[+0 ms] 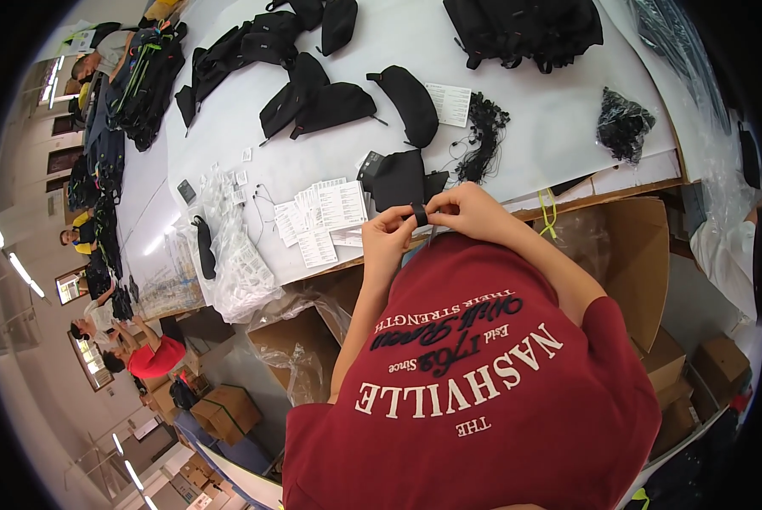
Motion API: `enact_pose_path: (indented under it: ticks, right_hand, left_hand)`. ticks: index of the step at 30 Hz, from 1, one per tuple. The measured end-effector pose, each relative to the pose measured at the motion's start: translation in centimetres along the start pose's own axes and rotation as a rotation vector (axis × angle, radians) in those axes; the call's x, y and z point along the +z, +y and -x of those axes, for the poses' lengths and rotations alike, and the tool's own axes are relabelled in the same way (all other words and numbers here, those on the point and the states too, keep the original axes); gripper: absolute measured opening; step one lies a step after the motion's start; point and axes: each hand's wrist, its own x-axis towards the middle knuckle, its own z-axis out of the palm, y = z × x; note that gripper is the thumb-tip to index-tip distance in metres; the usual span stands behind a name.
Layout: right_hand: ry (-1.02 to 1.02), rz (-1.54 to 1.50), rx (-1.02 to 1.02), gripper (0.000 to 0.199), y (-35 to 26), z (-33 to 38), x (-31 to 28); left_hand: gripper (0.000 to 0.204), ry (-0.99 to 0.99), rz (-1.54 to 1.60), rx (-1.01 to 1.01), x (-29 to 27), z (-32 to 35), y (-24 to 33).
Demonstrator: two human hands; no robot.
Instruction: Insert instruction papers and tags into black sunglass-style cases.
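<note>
At the table's front edge, my left hand [385,236] and my right hand [470,211] meet with fingertips pinched. Between them is a short black fabric strap [419,216], gripped from both sides. Just beyond my fingers lies a black fabric pouch [398,177], a dark hang tag beside it. Left of my hands, white printed cards [330,212] spread in an overlapping pile. A tangle of black tag strings [484,132] is heaped beyond my right hand, next to a white card [449,104].
Black pouches [338,109] lie scattered farther back, with a stack of black bags [529,32] behind. Clear plastic holding white labels [236,255] drapes over the table's left front edge. A bag of small black parts [624,126] sits right. Cardboard boxes [640,263] stand below; people work at left.
</note>
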Motion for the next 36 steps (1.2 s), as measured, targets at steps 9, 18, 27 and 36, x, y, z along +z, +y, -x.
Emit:
enact_pose_path:
  ticks: [9, 18, 27, 36]
  right_hand:
    - [0.117, -0.563, -0.015, 0.013, -0.7, 0.8, -1.8]
    - [0.079, -0.768, -0.093, 0.012, -2.8, 1.3, -2.1]
    - [0.131, -0.732, 0.021, 0.012, -3.0, 1.4, -0.6]
    - [0.138, -0.712, 0.055, 0.013, -2.8, 1.3, -0.4]
  left_hand:
    - [0.007, 0.278, 0.039, 0.334, 0.7, 1.4, 3.0]
    - [0.007, -0.001, 0.105, 0.252, 1.2, 2.9, 5.2]
    - [0.008, -0.078, -0.277, 0.407, 2.3, 2.3, 4.8]
    - [0.007, -0.019, -0.233, 0.433, 2.6, 2.5, 4.5]
